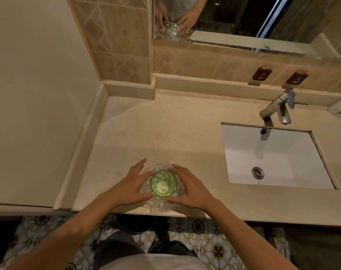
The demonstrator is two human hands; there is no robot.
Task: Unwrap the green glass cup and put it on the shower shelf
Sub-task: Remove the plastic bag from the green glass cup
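The green glass cup [163, 183] stands upright near the front edge of the beige counter [165, 129]. Clear crinkled plastic wrap [158, 205] lies spread under and around its base. My left hand [133, 184] is on the cup's left with fingers spread and fairly straight, resting on the wrap. My right hand [189, 187] lies on the cup's right in the same way, fingers flat on the wrap beside the glass. Neither hand curls round the cup.
A white sink [276, 156] with a metal tap [276, 109] is set in the counter at right. A mirror [243, 20] hangs above the tiled back wall. Hot and cold tags [262, 73] sit by the tap. Patterned floor tiles [204, 244] show below.
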